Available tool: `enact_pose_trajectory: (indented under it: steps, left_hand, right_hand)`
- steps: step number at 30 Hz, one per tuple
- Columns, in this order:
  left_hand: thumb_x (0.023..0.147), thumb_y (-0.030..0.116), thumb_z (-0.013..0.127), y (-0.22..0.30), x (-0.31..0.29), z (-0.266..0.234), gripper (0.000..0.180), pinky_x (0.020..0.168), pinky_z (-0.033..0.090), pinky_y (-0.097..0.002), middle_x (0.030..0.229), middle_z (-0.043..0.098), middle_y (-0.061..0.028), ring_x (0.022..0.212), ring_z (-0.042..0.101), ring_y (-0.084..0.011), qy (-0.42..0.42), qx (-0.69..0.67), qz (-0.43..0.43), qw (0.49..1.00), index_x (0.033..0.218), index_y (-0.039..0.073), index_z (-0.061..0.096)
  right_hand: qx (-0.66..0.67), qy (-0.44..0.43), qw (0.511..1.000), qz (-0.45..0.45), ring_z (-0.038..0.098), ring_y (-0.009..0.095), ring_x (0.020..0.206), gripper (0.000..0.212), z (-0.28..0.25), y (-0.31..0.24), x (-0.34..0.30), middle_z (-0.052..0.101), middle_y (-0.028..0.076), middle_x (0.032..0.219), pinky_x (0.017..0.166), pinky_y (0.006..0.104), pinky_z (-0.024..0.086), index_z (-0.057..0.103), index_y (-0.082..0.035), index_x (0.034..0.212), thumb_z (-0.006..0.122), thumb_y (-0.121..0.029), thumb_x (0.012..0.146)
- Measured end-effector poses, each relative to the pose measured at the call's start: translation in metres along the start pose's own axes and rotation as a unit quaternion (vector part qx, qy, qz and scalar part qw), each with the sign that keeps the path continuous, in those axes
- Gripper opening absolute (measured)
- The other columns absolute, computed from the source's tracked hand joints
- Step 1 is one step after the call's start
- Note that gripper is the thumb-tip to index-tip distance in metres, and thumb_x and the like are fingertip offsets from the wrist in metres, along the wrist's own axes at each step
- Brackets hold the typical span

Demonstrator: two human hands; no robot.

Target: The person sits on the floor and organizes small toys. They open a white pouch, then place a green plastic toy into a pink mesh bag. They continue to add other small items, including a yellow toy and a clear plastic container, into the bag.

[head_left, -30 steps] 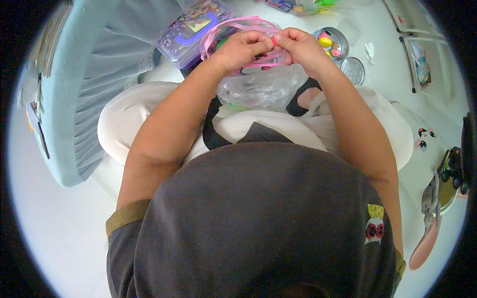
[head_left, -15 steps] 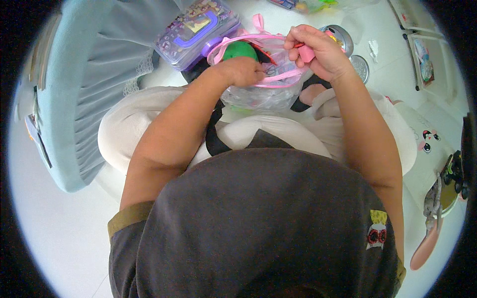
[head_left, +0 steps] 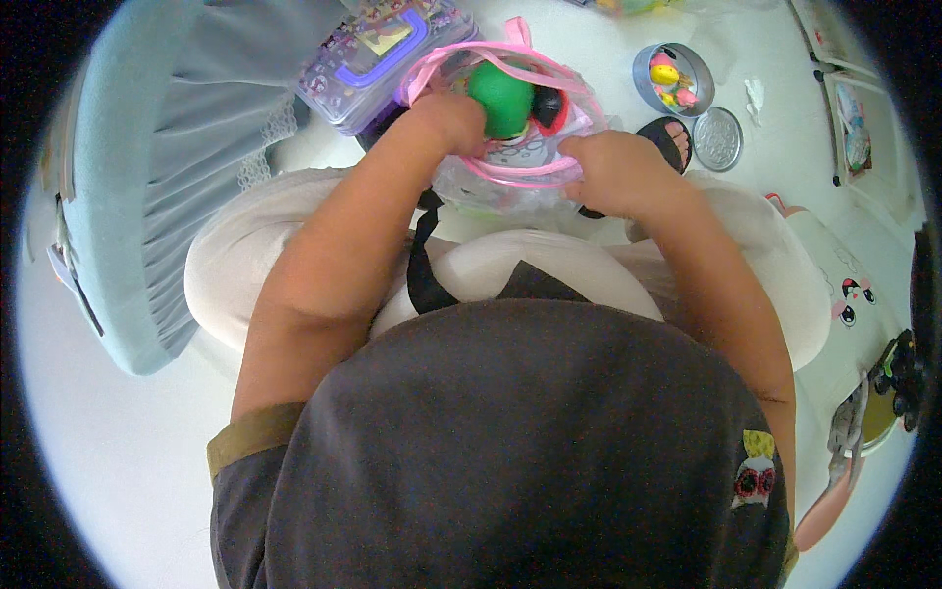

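A clear plastic bag [head_left: 510, 199] with pink trim sits open between my legs. Inside it are a round green thing [head_left: 501, 101], a black-and-red piece [head_left: 551, 110] and some pale items I cannot make out. My left hand [head_left: 454, 123] is closed on the bag's left rim, its fingertips partly hidden beside the green thing. At the right side, my right hand [head_left: 616, 174] has its thumb and fingers closed on the pink rim.
A round tin [head_left: 673, 79] with small yellow and pink pieces stands beyond my right foot, its round metal lid [head_left: 718, 139] beside it. A clear case with a purple handle [head_left: 388, 61] lies at the far left. Grey-blue draped fabric [head_left: 226, 118] borders the left side.
My right hand has come down and nearer to the bag's right rim; the small pink and red pieces it held no longer show in it. The bag's mouth is spread wider, showing more contents.
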State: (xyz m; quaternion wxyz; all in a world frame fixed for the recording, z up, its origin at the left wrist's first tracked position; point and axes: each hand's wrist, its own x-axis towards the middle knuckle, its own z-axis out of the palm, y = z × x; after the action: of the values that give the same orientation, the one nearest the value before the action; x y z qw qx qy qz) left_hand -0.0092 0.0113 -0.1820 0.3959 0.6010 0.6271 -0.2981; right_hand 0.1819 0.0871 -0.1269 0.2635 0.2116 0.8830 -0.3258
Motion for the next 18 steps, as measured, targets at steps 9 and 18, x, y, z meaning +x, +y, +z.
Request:
enact_pose_trajectory:
  steps: [9,18]
  left_hand:
    - [0.079,0.011,0.047,-0.027,0.039,0.010,0.039,0.077,0.048,-0.0405,0.113,0.056,-0.0140,0.097,0.057,-0.0279,0.146,-0.577,0.012,0.804,0.117,0.008,0.051]
    - [0.086,0.046,0.044,-0.048,0.106,0.051,0.047,0.073,0.043,-0.0504,0.111,0.053,-0.0108,0.100,0.050,-0.0272,0.004,-0.761,-0.075,0.645,0.121,0.014,0.046]
  right_hand:
    - [-0.028,0.012,0.999,0.013,0.059,0.037,0.076,0.019,0.007,0.001,-0.001,0.061,0.019,0.079,0.065,0.0463,0.047,0.057,-0.006,0.087,0.051,-0.007,0.068]
    - [-0.028,-0.001,1.000,-0.006,0.060,0.037,0.076,0.019,0.007,-0.004,0.000,0.061,0.019,0.078,0.065,0.0458,0.048,0.057,-0.006,0.087,0.050,-0.006,0.069]
